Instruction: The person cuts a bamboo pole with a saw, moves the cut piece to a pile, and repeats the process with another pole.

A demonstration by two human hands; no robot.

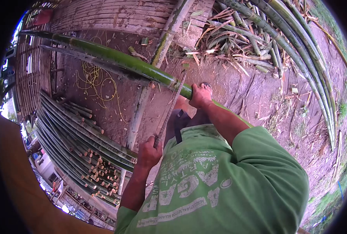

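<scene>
A thick green bamboo pole runs from the far left to the middle of the view. My right hand is closed around it near its near end, which continues past the hand beside my arm. Lower down, my left hand is closed on the handle end of a long, thin saw. The saw's blade slants up and lies across the pole just left of my right hand. How deep the blade sits in the bamboo is too small to tell. The pole passes over a slanting support pole.
A stack of cut bamboo poles lies at left. A tangled yellow cord rests on the dirt. Bamboo scraps are heaped at the top, beside long curved-looking poles at right. A slatted bamboo platform stands at the back.
</scene>
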